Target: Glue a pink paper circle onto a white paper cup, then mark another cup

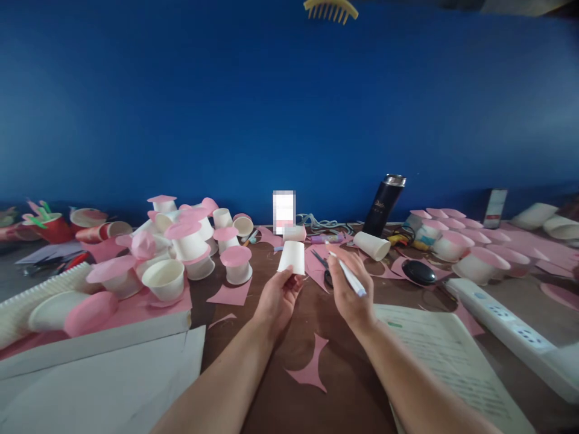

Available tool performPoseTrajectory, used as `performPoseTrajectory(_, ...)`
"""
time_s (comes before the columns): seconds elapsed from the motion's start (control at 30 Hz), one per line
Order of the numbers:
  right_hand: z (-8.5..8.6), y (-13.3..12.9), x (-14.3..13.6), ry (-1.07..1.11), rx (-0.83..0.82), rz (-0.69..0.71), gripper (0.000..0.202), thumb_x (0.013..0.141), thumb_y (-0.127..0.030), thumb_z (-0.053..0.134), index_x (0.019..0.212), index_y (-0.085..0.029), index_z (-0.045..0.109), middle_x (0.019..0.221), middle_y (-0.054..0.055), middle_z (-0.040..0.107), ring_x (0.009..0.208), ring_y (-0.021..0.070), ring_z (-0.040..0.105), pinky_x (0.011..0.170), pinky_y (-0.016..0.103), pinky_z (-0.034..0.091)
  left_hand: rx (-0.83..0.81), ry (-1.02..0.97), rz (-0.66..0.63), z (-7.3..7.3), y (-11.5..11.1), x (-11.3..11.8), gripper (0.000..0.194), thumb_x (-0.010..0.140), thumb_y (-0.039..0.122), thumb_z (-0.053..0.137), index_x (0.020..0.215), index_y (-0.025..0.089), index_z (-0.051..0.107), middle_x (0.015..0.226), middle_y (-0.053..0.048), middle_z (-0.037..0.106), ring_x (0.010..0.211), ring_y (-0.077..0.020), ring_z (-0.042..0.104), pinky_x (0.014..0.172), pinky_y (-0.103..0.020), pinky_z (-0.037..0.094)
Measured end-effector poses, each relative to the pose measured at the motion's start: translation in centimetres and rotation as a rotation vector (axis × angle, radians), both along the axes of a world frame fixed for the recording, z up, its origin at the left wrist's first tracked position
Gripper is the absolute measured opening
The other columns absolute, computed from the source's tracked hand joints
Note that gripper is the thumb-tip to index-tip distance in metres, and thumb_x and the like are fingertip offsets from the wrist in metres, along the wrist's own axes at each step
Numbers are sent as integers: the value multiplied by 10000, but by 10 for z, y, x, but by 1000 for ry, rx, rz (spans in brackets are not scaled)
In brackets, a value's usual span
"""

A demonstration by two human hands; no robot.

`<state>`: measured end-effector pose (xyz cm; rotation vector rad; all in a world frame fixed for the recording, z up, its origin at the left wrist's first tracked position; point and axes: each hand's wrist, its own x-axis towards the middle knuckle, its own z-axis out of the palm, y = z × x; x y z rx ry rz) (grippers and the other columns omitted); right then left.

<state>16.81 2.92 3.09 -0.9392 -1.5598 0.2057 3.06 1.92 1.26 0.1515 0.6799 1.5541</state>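
Note:
In the middle of the head view, my left hand (279,301) grips a white paper cup (292,256) near its lower end, thumb on the near side. Held in my right hand (355,295) is a white marker pen (350,274), slanting across the fingers; its tip is too small to make out and stays apart from the cup. Scissors (319,259) lie on pink paper between the two hands, partly hidden by the right one. Behind the held cup stands a phone (284,211) with a bright, blurred screen.
Paper cups topped with pink discs (184,241) crowd the left, near a white box (104,374). At right are more capped cups (452,244), a dark thermos (383,205), a black oval object (418,272), a power strip (506,325) and a written notebook (446,355). Pink scraps (312,367) litter the table.

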Motion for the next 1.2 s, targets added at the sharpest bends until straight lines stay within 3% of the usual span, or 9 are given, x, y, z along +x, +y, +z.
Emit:
performPoseTrajectory(0.1, 2, -10, -6, -102, 9, 151, 236, 887, -266, 521, 1071, -251, 669, 972, 67, 680, 846, 198, 627, 784, 368, 517, 16, -9, 40, -3, 3, -3, 77, 782, 37, 600, 728, 92, 594, 674, -54, 603, 594, -84, 578, 611, -194, 553)
performPoseTrajectory(0.2, 1, -12, -11, -146, -5, 227, 210, 879, -240, 518, 1021, -235, 673, 919, 58, 687, 836, 190, 633, 780, 349, 517, 26, 4, 18, -5, 3, -2, 72, 775, 36, 610, 723, 85, 606, 679, -59, 613, 606, -88, 588, 620, -195, 558)
performPoseTrajectory(0.43, -5, -6, -10, -170, -17, 88, 96, 837, -236, 570, 902, -219, 637, 854, 36, 682, 795, 177, 636, 748, 306, 504, 57, 64, -34, -7, 1, -1, 99, 781, 38, 602, 689, 71, 615, 674, -65, 617, 593, -77, 584, 615, -171, 543)
performPoseTrajectory(1.2, -8, -6, -10, -209, 9, 99, 106, 848, -206, 557, 931, -223, 621, 896, 38, 683, 843, 181, 624, 780, 315, 488, 121, 118, -119, -6, -3, 1, 65, 741, 103, 680, 696, 77, 641, 632, -43, 614, 608, -78, 588, 627, -157, 507)
